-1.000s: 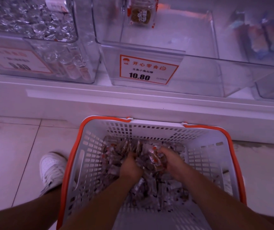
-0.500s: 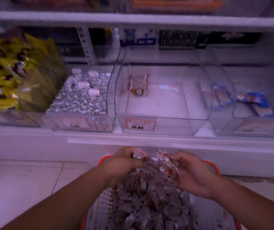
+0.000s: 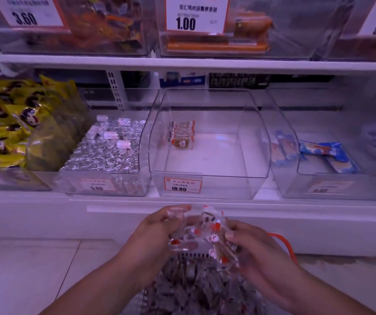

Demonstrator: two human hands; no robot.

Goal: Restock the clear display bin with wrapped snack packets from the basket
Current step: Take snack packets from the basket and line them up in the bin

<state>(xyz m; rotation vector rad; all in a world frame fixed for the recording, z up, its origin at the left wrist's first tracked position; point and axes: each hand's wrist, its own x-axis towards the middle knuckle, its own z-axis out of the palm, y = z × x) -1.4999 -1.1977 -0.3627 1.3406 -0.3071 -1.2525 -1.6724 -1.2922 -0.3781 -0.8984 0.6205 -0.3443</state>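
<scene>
With both your left hand (image 3: 159, 226) and right hand (image 3: 248, 244) curled around the packets (image 3: 201, 235) at lower centre above the basket (image 3: 282, 243), lift them over the front lip of the bin (image 3: 208, 178) at centre before letting go.

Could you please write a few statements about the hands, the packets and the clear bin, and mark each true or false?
1. Both hands, left hand and right hand, hold a bunch of snack packets. True.
2. The clear bin is full to the brim. False: only a few packets stand at its back.
3. Its price tag reads 10.80. True.
4. The basket is empty. False: packets still fill it.
</scene>
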